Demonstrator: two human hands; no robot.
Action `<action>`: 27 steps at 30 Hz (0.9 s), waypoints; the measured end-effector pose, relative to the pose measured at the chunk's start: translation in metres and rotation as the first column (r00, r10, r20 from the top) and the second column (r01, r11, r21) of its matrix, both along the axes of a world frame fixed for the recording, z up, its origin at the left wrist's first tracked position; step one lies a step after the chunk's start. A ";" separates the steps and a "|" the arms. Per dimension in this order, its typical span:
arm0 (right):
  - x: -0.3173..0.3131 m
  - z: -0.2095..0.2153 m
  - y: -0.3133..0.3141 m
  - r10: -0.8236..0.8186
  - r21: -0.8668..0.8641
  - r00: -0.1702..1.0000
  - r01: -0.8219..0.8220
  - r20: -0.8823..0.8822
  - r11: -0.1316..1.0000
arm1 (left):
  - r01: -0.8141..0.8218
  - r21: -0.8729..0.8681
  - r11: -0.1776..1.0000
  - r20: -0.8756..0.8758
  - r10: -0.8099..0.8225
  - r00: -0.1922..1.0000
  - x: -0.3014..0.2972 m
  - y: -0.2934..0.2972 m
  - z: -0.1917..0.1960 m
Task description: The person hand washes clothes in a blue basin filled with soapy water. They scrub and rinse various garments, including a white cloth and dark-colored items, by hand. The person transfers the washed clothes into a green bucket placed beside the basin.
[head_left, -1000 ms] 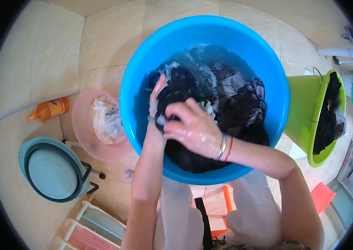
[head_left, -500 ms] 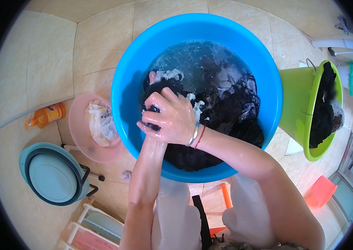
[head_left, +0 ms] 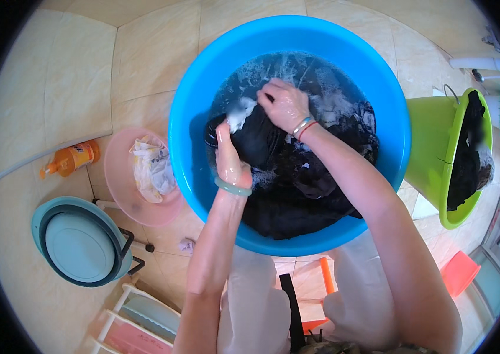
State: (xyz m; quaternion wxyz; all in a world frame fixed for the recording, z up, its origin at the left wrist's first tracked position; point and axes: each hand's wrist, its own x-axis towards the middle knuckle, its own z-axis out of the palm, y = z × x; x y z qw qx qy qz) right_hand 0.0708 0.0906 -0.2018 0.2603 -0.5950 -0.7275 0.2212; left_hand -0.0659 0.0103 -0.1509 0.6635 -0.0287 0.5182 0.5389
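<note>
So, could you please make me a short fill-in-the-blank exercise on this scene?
1. The left hand and right hand are on dark cloth inside a tub coloured ____.
2. The green bangle is worn just below the ____ hand.
3. The pump bottle beside the pink basin is coloured ____.
4. In the picture, the bucket stands to the ____ of the tub.

Missing words: blue; left; orange; right.

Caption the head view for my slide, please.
Left hand and right hand hold black cloth inside a blue tub of water.
</note>
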 end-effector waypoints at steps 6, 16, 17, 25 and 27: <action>0.017 -0.004 -0.013 0.023 -0.016 0.976 -0.020 0.218 1.000 | -0.070 -0.068 0.995 0.173 0.081 0.981 -0.026 -0.003 -0.004; -0.014 0.017 0.003 -0.144 -0.459 0.971 0.219 0.192 0.861 | 0.027 -0.182 0.983 0.007 -0.026 1.000 -0.009 0.005 -0.032; -0.009 0.008 -0.005 -0.122 -0.336 0.992 0.127 0.036 0.933 | 0.086 -0.063 0.994 0.114 -0.078 0.990 -0.007 0.008 -0.024; -0.028 0.111 -0.106 0.528 0.080 0.845 -0.522 -0.089 0.849 | 0.099 0.208 0.973 0.443 -0.184 0.877 -0.010 0.018 -0.007; -0.030 0.120 -0.112 0.537 0.122 0.839 -0.526 -0.087 0.842 | 0.102 0.242 0.965 0.451 -0.205 0.869 -0.003 0.018 0.010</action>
